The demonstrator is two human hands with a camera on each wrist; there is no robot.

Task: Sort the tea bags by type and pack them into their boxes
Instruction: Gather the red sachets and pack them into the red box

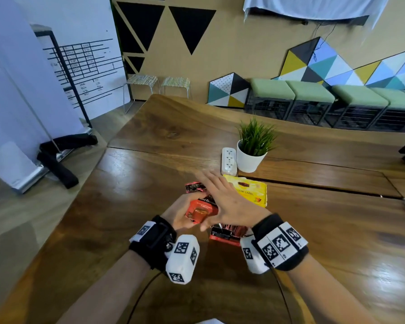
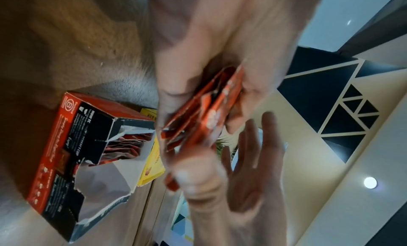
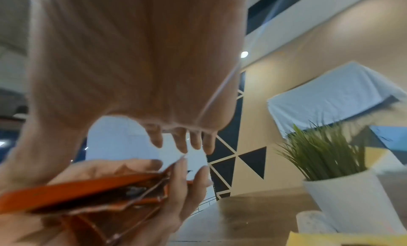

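Several red tea bags (image 1: 200,210) gathered in the left hand (image 1: 180,215), fingers curled round the stack, probably to square it before packing; right hand (image 1: 222,199) flat and spread just above, gripping nothing. Red box (image 1: 227,232) torn open right beneath the hands on the table (image 1: 131,206), yellow box (image 1: 250,190) beyond, one dark sachet (image 1: 194,187) loose beside it; power strip (image 1: 229,161) and potted plant (image 1: 253,148) farther back. From the left wrist: stack pinched edge-on between thumb and fingers, long axis running down along the palm toward the fingertips; red box mouth turned toward the hands, more red sachets inside, handy for sliding these in. From the right wrist: palm overhead, fingers straight; stack seen edge-on below, lying roughly flat, its ragged ends pointing away toward the wall.
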